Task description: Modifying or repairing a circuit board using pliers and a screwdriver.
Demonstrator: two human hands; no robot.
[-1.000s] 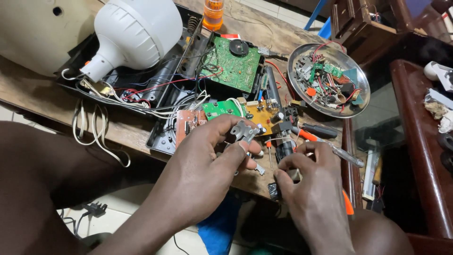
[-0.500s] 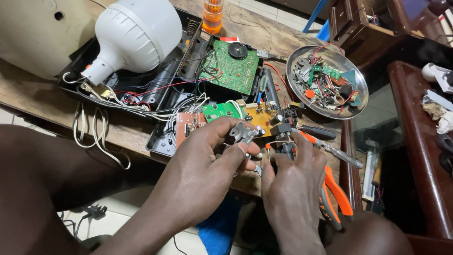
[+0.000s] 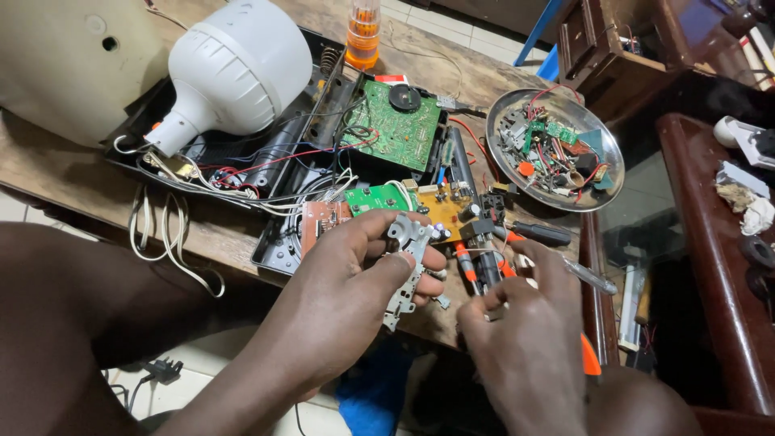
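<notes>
Small grey metal part (image 3: 406, 257) with a little gear, pinched tight in the left hand (image 3: 347, 299), just over the front edge of the wooden table (image 3: 73, 173). Right hand (image 3: 525, 339) close beside, fingers curled shut around an orange-handled tool (image 3: 588, 355); tool tip hidden. Just behind: yellow circuit board (image 3: 448, 206), small green board (image 3: 375, 198), screwdriver with a black handle (image 3: 537, 234). Farther back: open black case (image 3: 278, 153) full of wires, big green board (image 3: 395, 125), white bulb (image 3: 230, 73). Off to the right: round metal dish (image 3: 500, 157) full of tiny parts.
</notes>
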